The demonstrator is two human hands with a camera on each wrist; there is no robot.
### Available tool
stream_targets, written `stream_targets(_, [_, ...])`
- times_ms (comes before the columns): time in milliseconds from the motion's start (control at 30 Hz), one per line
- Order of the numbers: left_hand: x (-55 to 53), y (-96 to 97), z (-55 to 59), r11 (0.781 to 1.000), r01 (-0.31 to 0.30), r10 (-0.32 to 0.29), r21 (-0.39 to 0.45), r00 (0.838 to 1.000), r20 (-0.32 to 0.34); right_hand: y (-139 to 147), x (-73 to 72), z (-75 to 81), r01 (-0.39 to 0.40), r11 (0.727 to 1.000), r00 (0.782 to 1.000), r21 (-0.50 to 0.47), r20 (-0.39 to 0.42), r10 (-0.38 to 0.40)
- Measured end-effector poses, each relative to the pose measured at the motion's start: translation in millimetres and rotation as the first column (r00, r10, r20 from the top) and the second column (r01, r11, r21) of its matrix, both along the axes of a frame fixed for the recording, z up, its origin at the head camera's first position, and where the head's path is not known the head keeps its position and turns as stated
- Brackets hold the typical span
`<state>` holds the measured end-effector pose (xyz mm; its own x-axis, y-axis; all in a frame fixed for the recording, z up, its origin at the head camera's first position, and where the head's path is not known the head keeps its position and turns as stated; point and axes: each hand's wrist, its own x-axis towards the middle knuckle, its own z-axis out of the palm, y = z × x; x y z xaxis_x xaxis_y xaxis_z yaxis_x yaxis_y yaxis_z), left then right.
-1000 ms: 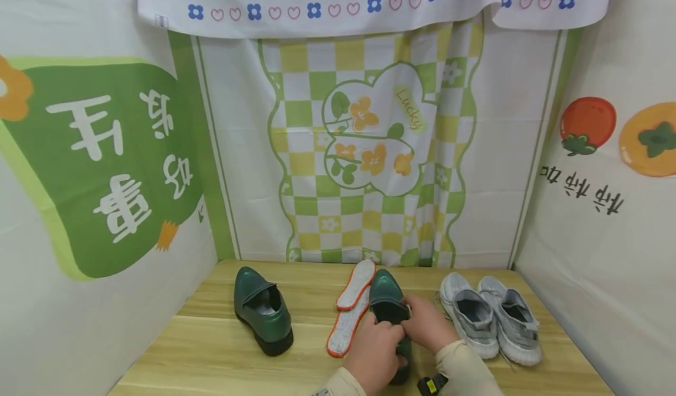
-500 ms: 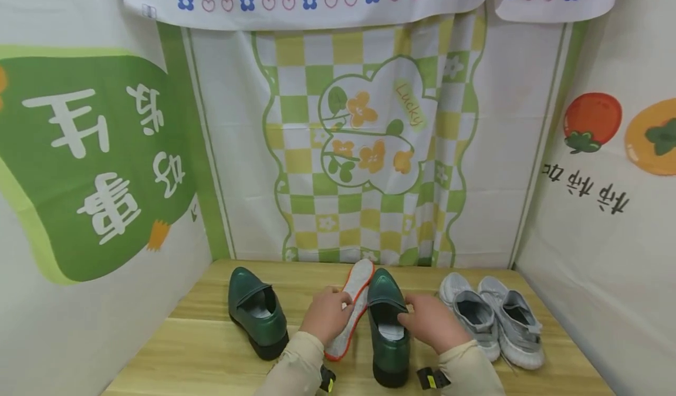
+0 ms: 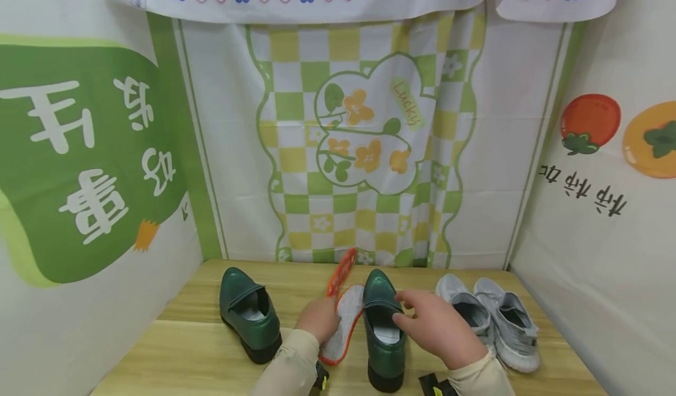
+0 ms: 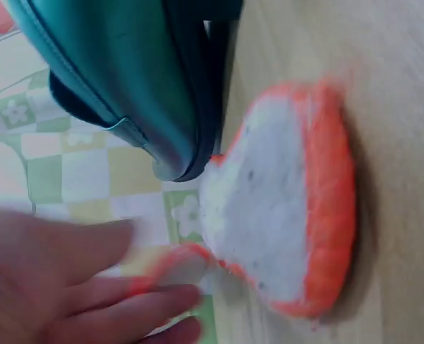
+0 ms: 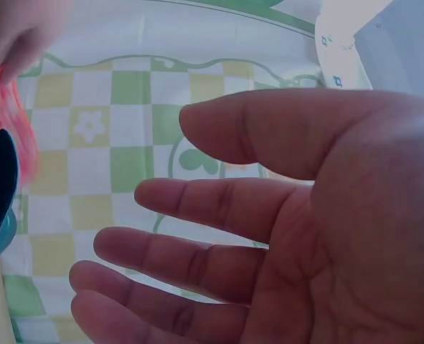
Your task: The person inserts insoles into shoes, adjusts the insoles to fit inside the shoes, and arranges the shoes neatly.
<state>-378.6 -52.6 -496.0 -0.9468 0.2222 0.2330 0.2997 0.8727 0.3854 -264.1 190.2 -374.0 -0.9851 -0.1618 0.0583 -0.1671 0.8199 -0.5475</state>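
Observation:
My left hand [image 3: 319, 320] grips one grey insole with orange edging [image 3: 342, 271], tilted up off the table so its orange underside shows. A second grey insole [image 3: 345, 325] lies flat on the table; the left wrist view shows its orange rim and grey top close up. Touching its right side stands a dark green loafer [image 3: 384, 349] with a pale lining inside. My right hand [image 3: 435, 328] hovers at the loafer's right side, its fingers spread and holding nothing in the right wrist view [image 5: 219, 222].
The other green loafer [image 3: 250, 314] stands on the left of the wooden table [image 3: 179, 355]. A pair of grey sneakers [image 3: 502, 325] sits to the right, behind my right hand. A checked curtain [image 3: 364, 220] hangs at the table's back edge.
My left hand has left the right loafer, moved left to the insoles and lifted the upper one. My right hand has let go of the loafer's opening and drawn slightly away.

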Motion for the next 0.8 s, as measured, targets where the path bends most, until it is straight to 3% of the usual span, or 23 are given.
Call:
stream_targets(67, [0.8,-2.4,7.3,0.996,-0.063,0.065,0.056,0.997,-0.03,1,2.1,1.7,-0.002,1.0,1.0,0.007,-0.003,0.002])
stream_targets(133, [2.8,-6.7,14.7,0.988,-0.128,0.128,0.085,0.992,0.005,1,4.4,3.3,-0.003,1.0,1.0,0.01,-0.006,0.003])
stream_targets(233, [4.3,-14.7,18.5,0.984,-0.178,0.176,0.027,0.982,0.064,2,7.6,5.2,0.001,1.0,1.0,0.016,-0.003,-0.001])
stream_targets(300, [5.1,-17.0,14.9,0.983,-0.183,0.184,-0.02,0.98,0.077,2,9.4,5.8,0.005,1.0,1.0,0.021,0.003,-0.005])
stream_targets(400, [5.2,-14.2,8.7,0.99,-0.115,0.115,-0.081,0.993,0.005,1,11.1,7.7,-0.008,1.0,1.0,0.023,0.003,0.008])
stream_targets(567, [20.0,5.5,4.0,0.988,0.064,-0.062,-0.138,0.998,0.022,0,14.5,8.5,-0.064,0.998,0.998,0.004,-0.001,0.064])
stream_targets(633, [27.3,13.9,3.5,0.983,0.059,-0.058,-0.174,0.998,0.012,-1,15.7,8.8,-0.075,0.997,0.997,-0.001,0.008,0.075])
stream_targets(700, [32.8,19.9,3.5,0.974,0.015,-0.021,-0.224,0.999,-0.024,-1,16.5,9.7,-0.081,0.997,0.997,0.0,0.018,0.081])
stream_targets(800, [33.6,24.2,4.0,0.974,-0.039,0.022,-0.223,0.997,-0.079,0,17.0,10.7,-0.079,0.997,0.996,-0.002,0.031,0.079])
